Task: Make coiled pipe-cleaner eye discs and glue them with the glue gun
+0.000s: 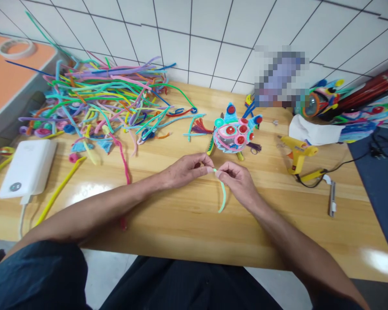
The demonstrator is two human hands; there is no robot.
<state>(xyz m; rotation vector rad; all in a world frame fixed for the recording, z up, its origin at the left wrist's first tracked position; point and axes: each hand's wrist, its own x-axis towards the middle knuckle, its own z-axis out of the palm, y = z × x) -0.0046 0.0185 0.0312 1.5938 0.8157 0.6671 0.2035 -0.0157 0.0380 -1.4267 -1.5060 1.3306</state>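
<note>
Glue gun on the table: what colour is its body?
The glue gun is yellow, best seen in the head view.

The view was bright and evenly lit, with white glare on the desk [181, 224] at left and lower right and soft shadows under the forearms. A pixelated patch hid one spot; fine detail looked slightly soft.

Both forearms angle inward over the counter [181, 232], and the left hand [191, 169] and right hand [238, 178] nearly meet, fingertips close together. Each has thumb and index finger pinched, the other fingers curled, knuckles bent on both.
</note>
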